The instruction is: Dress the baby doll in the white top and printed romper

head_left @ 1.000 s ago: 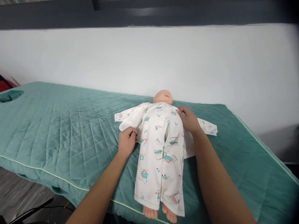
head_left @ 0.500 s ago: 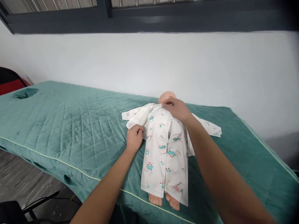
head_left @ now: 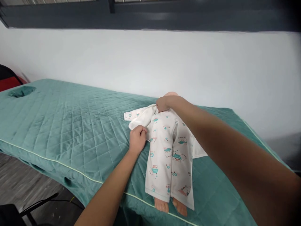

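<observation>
A baby doll (head_left: 161, 205) lies on its back on a green quilted bed, its feet poking out toward me and its head mostly hidden behind my right hand. It wears white printed pants (head_left: 162, 157) and a white printed shirt (head_left: 139, 119), whose left front lies folded open with the plain inside showing. My left hand (head_left: 137, 138) is closed on the shirt's lower left edge, beside the doll's waist. Across the doll's chest reaches my right hand (head_left: 163, 103), bent down at the shirt's neckline; its fingers are hidden behind the hand.
The bed (head_left: 82, 125) runs along a white wall (head_left: 117, 62) beneath a dark window frame (head_left: 176, 18). A face hole (head_left: 22, 91) is near its far left end. Beyond it sits a red and black object (head_left: 9, 82). A dark stand with a cable (head_left: 39, 204) is on the floor.
My right hand has moved left over the doll's chest to the shirt's neckline, and its forearm now covers the right sleeve. My left hand stays at the shirt edge. The view has shifted slightly.
</observation>
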Motion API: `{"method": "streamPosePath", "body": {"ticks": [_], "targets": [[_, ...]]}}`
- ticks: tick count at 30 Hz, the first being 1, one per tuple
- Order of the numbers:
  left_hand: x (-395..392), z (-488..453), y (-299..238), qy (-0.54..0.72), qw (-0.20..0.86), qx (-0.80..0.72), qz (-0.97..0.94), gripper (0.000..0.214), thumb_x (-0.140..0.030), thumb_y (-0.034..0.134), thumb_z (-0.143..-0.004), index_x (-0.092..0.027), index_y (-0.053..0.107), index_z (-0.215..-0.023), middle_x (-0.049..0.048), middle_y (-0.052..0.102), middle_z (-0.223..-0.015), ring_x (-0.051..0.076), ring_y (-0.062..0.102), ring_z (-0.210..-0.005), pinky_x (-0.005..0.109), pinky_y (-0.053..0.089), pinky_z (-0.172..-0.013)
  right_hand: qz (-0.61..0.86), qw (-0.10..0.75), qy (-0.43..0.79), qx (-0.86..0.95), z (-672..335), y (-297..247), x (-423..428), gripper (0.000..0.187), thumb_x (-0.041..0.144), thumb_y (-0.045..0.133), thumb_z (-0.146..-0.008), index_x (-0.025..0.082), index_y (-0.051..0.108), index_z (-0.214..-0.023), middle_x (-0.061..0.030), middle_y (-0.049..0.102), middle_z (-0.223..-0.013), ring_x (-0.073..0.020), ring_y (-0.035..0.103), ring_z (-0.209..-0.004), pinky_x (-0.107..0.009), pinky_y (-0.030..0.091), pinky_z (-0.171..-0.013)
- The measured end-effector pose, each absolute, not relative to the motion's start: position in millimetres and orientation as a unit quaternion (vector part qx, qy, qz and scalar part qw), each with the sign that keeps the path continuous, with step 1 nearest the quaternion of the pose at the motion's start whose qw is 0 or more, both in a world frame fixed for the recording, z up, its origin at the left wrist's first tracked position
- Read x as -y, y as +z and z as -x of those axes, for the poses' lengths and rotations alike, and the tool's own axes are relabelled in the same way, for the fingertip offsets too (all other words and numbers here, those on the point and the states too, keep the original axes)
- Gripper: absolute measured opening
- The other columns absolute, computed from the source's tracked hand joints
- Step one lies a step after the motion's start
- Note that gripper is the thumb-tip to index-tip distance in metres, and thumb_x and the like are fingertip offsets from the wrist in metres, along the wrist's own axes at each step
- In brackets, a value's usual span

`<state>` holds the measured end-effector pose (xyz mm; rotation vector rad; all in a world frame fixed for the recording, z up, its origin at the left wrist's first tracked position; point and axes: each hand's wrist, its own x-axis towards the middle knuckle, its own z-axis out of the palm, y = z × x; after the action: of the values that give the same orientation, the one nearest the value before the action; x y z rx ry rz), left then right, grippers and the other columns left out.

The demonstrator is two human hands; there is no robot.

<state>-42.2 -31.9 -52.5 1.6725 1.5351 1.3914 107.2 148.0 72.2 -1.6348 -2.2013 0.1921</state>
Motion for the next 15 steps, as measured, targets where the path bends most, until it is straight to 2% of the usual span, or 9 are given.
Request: {"method": "streamPosePath", "body": {"ticks": [3,6,10,15], "targets": [[33,42,-52,0.514,0.239,-0.558,-0.606,0.024,-0.010,0.043,-0.079,-0.020,0.063,-0.070,-0.0004,0.067,-0.071,0.015,0.063,-0.072,0.025,0.047,-0.068,0.624,0.004,0.058,0.779,-98,78,-139,0.013,0.033,0.075,-0.073,0.020,0.072,-0.072,-0.0087,0.068,-0.071,-0.0344,0.068,-0.092,-0.051,0.050,-0.084],[33,42,-52,0.528,0.242,-0.549,-0.601,0.024,-0.010,0.043,-0.078,-0.020,0.061,-0.068,-0.0007,0.066,-0.070,0.015,0.063,-0.072,0.025,0.046,-0.068,0.627,-0.064,0.038,0.776,-96,82,-126,0.008,0.021,0.072,-0.072,0.015,0.074,-0.078,-0.0148,0.072,-0.079,-0.0362,0.069,-0.090,-0.048,0.052,-0.080],[33,41,-53,0.544,0.239,-0.543,-0.593,0.024,-0.009,0.043,-0.078,-0.020,0.061,-0.069,-0.0011,0.064,-0.068,0.015,0.062,-0.071,0.025,0.046,-0.067,0.622,-0.104,-0.003,0.776,-95,83,-113,0.023,0.017,0.065,-0.076,0.014,0.073,-0.097,-0.0187,0.073,-0.104,-0.0363,0.069,-0.095,-0.046,0.054,-0.078],[33,42,-53,0.579,0.174,-0.529,-0.596,0.022,-0.008,0.043,-0.079,-0.020,0.059,-0.072,-0.0003,0.062,-0.071,0.015,0.060,-0.074,0.026,0.046,-0.072,0.589,-0.086,-0.036,0.803,-92,78,-101,0.046,0.019,0.061,-0.081,0.015,0.061,-0.127,-0.0190,0.062,-0.127,-0.0347,0.063,-0.107,-0.043,0.052,-0.080]]}}
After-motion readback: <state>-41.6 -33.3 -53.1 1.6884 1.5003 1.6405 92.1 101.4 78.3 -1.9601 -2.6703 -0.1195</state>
